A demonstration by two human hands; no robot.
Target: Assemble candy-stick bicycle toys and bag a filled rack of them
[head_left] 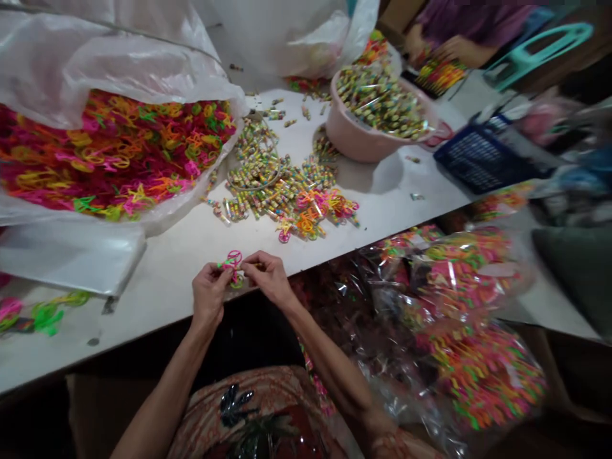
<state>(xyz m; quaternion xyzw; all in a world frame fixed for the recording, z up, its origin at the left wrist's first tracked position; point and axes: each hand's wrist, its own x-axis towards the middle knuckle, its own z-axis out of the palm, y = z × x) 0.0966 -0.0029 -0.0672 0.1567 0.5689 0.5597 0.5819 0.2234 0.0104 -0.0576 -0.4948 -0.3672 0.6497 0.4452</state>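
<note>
Near the table's front edge, my left hand (210, 288) is closed in a pinch on small pink and green plastic toy pieces (234, 258). Right beside it, my right hand (268, 275) is closed too, with thumb and fingertips at the right side of the same pieces. A small yellowish bit shows at its fingers, too blurred to name. Beyond my hands lies a heap of small multicoloured striped tubes (268, 185). More pink and orange plastic pieces (313, 213) lie on the heap's near side.
A big plastic bag (43, 76) of bright plastic pieces lies open at left, with flat clear bags (71, 255) before it. A pink basin (354, 131) holds striped tubes. A blue basket (482, 156) stands right. Filled bags (482, 376) sit below the table. Another person's hands (454, 51) work behind.
</note>
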